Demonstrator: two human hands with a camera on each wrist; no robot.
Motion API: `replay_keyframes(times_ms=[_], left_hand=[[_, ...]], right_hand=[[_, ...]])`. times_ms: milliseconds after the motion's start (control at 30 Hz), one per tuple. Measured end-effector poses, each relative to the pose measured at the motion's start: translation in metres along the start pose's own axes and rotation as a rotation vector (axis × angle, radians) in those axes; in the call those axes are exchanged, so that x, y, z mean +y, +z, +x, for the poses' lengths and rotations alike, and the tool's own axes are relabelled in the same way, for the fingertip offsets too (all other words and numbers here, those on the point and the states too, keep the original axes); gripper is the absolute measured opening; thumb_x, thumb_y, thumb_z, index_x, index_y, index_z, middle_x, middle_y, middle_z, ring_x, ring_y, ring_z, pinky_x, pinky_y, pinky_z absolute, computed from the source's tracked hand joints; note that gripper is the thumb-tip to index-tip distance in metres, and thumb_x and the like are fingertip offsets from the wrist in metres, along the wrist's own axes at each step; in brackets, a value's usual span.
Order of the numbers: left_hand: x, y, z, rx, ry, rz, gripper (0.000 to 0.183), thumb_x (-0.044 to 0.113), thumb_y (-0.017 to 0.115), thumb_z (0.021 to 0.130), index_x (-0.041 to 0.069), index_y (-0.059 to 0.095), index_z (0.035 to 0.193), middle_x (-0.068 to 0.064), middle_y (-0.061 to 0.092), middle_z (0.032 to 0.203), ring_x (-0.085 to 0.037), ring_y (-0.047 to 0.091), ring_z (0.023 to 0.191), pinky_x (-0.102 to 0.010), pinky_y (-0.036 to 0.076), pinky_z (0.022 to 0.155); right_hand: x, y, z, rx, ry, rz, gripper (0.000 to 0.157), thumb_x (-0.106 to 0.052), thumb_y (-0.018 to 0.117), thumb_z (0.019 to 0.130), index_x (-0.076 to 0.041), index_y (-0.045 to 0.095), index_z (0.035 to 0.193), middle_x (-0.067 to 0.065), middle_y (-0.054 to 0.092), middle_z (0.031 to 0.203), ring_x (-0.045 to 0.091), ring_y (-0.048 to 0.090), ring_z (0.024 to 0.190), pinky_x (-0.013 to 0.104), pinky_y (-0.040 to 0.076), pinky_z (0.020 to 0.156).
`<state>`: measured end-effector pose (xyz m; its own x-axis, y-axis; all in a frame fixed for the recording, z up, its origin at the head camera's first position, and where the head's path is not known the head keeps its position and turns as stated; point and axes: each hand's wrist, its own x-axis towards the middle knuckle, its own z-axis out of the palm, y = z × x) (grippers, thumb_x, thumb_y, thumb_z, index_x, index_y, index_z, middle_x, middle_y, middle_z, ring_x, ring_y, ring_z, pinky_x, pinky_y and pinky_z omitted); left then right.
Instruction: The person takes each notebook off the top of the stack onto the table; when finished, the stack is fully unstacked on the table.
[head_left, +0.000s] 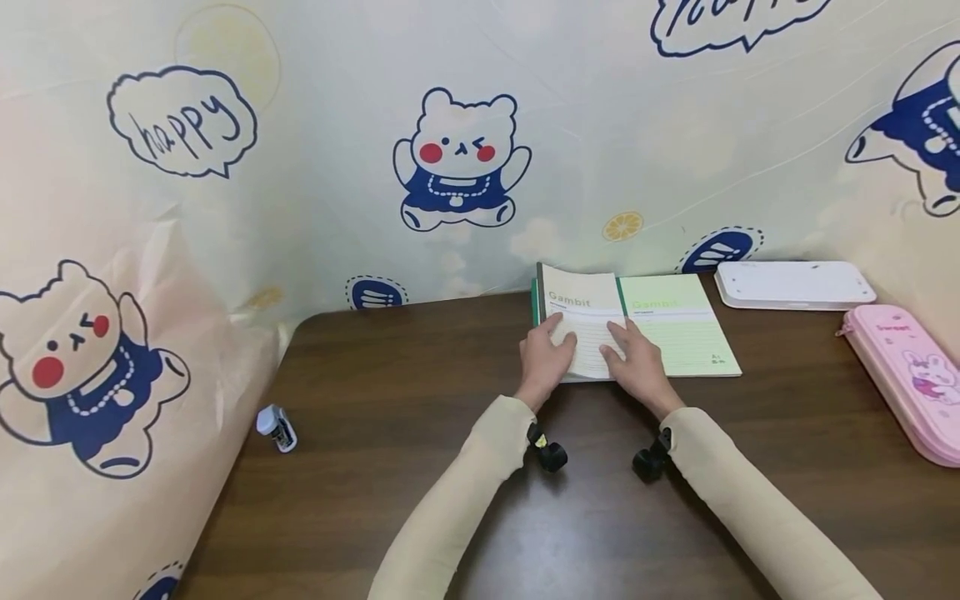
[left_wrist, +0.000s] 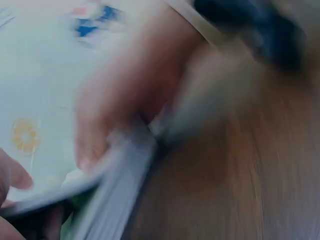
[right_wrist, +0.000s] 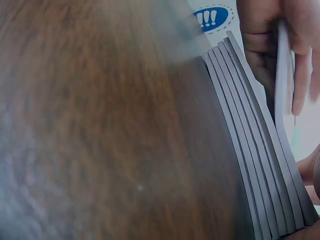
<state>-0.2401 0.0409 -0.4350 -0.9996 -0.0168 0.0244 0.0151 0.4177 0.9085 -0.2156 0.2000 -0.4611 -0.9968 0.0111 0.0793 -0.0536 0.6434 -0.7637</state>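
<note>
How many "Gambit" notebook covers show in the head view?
2: a cream cover on the left and a pale green cover to its right. More may be hidden in the stack beneath.

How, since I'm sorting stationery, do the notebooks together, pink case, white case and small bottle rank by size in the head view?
1. Notebooks together
2. Pink case, cut off by the picture's edge
3. White case
4. Small bottle

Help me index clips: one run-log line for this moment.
left hand: holds white notebook; right hand: holds white notebook; light-green notebook: alongside, right; pink case: far right
</note>
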Motion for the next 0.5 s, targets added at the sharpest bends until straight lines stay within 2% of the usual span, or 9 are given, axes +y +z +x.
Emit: replay_keyframes(times_ms=[100,300,400,500], left_hand=[[-0.003,0.0,0.0,0.009,0.02,0.056,0.038,0.014,0.059,0.093,0.014,0.062,0.13,-0.006,0.061,0.134,-0.024,0.052,0.126,-0.039,0.043,0.105],[-0.01,-0.011,-0.002,0.039,-0.022,0.001,0.035,0.013,0.06,0.094,0.02,0.064,0.128,-0.003,0.059,0.137,-0.018,0.048,0.131,-0.038,0.04,0.107],[-0.01,-0.025,-0.002,0.047,-0.028,-0.01,0.037,0.013,0.061,0.093,0.023,0.063,0.128,-0.002,0.057,0.139,-0.018,0.05,0.129,-0.039,0.039,0.108],[-0.014,-0.051,0.002,0.072,-0.02,-0.042,0.038,0.011,0.063,0.091,0.023,0.064,0.127,-0.002,0.056,0.14,-0.021,0.049,0.131,-0.04,0.036,0.111]], right_hand=[[-0.001,0.003,0.0,-0.001,0.001,0.006,0.053,-0.016,0.051,0.099,0.005,0.037,0.145,0.031,0.019,0.156,0.045,0.017,0.146,0.057,0.019,0.116],[-0.001,0.008,-0.001,-0.004,-0.01,-0.012,0.056,-0.019,0.047,0.101,0.007,0.03,0.147,0.031,0.018,0.156,0.045,0.017,0.145,0.058,0.019,0.116],[-0.001,0.008,-0.001,0.003,-0.009,-0.018,0.052,-0.015,0.044,0.102,0.008,0.031,0.146,0.032,0.017,0.156,0.046,0.017,0.145,0.059,0.019,0.116],[0.0,0.005,0.0,0.022,-0.004,-0.017,0.048,-0.01,0.041,0.102,0.009,0.034,0.145,0.032,0.017,0.156,0.046,0.018,0.145,0.059,0.02,0.115]])
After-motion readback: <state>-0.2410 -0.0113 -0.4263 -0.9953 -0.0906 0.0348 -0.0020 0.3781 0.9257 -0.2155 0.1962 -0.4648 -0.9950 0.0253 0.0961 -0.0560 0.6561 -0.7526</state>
